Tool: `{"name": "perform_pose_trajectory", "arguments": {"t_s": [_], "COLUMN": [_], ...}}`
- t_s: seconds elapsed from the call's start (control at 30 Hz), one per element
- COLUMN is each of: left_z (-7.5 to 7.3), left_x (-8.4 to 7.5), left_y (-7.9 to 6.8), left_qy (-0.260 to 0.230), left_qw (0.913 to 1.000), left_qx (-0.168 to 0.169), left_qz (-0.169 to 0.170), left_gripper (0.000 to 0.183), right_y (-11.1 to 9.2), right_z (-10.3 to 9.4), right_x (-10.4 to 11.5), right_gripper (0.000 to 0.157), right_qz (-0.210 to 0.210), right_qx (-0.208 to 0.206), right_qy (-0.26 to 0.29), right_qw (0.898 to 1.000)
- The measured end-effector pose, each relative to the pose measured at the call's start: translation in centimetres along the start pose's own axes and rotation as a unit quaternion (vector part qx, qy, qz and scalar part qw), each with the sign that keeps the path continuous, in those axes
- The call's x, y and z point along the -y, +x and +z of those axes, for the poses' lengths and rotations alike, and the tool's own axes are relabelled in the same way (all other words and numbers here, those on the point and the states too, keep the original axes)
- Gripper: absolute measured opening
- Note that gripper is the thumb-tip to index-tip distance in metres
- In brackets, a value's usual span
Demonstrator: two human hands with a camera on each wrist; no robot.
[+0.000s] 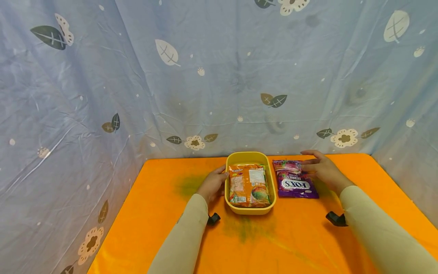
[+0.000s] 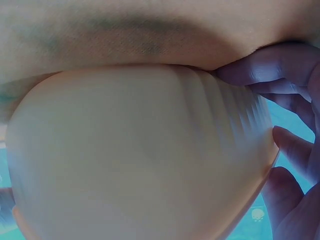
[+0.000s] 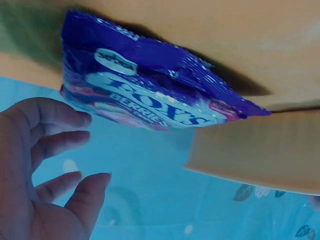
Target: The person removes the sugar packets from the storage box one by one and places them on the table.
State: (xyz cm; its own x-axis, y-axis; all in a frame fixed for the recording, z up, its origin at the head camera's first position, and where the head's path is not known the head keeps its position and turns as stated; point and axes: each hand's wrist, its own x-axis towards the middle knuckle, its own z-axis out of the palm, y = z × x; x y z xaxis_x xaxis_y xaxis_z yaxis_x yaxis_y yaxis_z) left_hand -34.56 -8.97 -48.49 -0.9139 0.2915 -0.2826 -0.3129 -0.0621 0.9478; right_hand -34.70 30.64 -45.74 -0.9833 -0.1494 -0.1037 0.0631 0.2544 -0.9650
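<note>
In the head view, a yellow plastic tub [image 1: 251,211] sits on the orange table, with an orange candy packet [image 1: 247,185] lying inside it. My left hand [image 1: 213,183] rests against the tub's left side, fingertips and thumb near the rim. The left wrist view is mostly filled by the tub's ribbed outer wall [image 2: 125,150]. Right of the tub lies a purple bag of Fox's Berries candy [image 1: 295,183], its print upside down in the head view. Over that bag's right edge hovers my right hand [image 1: 323,170], fingers and thumb spread apart with nothing between them.
An orange cloth [image 1: 273,243] with greenish stains covers the table. Blue curtains [image 1: 222,83] printed with leaves and flowers hang behind and at both sides. Black mounts [image 1: 337,219] stick out at both wrists.
</note>
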Motion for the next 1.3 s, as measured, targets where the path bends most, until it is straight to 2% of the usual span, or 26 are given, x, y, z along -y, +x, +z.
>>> {"name": "perform_pose_trajectory", "arguments": {"t_s": [0.33, 0.53, 0.93, 1.3], "left_z": [0.0, -0.1, -0.2, -0.1], "left_x": [-0.1, 0.0, 0.2, 0.2], "left_y": [-0.1, 0.0, 0.2, 0.1], "left_qy": [0.01, 0.002, -0.005, 0.002], "left_qw": [0.9999, 1.0, 0.9999, 0.9998], "left_qx": [-0.003, -0.004, -0.006, -0.011], "left_qz": [-0.002, -0.008, -0.01, -0.016], "left_gripper": [0.047, 0.048, 0.049, 0.048], "right_y": [0.3, 0.3, 0.5, 0.0], "right_z": [1.7, 2.8, 6.0, 8.3], "right_x": [1.5, 2.8, 4.7, 5.5], "right_gripper": [0.064, 0.068, 0.06, 0.063], "right_qz": [-0.011, -0.007, -0.021, -0.012], "right_qx": [0.024, 0.035, 0.069, 0.11], "right_qy": [0.027, 0.017, 0.08, 0.101], "right_qw": [0.999, 0.999, 0.994, 0.989]}}
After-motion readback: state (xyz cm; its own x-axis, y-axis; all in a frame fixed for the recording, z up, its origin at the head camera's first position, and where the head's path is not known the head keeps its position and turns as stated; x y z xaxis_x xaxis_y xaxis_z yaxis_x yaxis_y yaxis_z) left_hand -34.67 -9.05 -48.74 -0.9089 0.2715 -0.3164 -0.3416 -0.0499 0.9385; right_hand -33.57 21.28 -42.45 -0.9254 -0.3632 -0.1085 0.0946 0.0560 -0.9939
